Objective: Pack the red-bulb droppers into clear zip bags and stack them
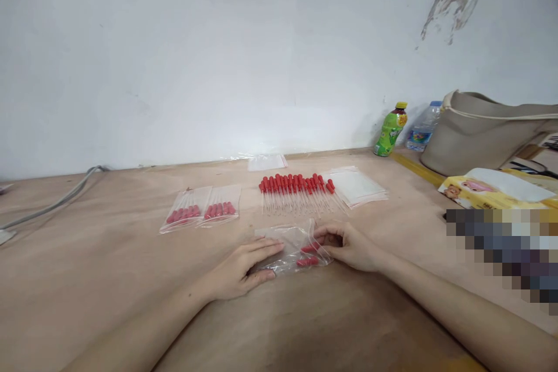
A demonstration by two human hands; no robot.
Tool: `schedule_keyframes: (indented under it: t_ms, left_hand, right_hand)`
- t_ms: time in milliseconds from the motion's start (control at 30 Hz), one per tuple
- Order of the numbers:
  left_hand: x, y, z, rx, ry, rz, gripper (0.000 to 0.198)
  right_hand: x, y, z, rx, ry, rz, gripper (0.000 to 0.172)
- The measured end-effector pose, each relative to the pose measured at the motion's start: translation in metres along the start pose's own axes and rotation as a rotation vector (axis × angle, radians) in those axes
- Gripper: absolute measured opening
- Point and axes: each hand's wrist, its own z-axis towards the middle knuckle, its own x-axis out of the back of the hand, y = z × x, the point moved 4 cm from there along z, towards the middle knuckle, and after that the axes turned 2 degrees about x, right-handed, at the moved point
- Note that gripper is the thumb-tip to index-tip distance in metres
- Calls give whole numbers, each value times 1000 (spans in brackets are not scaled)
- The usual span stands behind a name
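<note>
A clear plastic bag (291,242) with red-bulbed droppers (307,261) inside lies on the wooden table (108,279) between my hands. My left hand (244,267) rests flat on the bag's left end, fingers stretched out. My right hand (349,246) has its fingers curled and pinched at the bag's right end, by the red bulbs. Behind the bag lies a row of several loose droppers (299,189) with red bulbs. Two filled bags (200,209) lie to the left.
A stack of empty clear bags (357,186) lies right of the loose droppers, another bag (267,161) by the wall. A green bottle (391,131), a water bottle (422,126), a beige bag (483,131) and a yellow pack (483,189) stand at right. A grey cable (56,200) runs at left.
</note>
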Motion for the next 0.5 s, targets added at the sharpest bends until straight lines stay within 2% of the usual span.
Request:
schedule_keyframes:
  t_ms: [133, 267, 400, 500]
  left_hand:
    - [-2, -3, 0, -7, -10, 10, 43]
    - [-2, -4, 0, -8, -14, 22, 43]
    - [-2, -3, 0, 1, -14, 29, 43]
    - [-2, -3, 0, 13, -23, 36, 41]
  right_hand:
    - [-1, -8, -1, 63, -73, -118, 15]
    - [1, -8, -1, 57, -33, -133, 21]
    - [1, -11, 0, 199, -89, -121, 22]
    - [14, -2, 7, 112, -35, -117, 23]
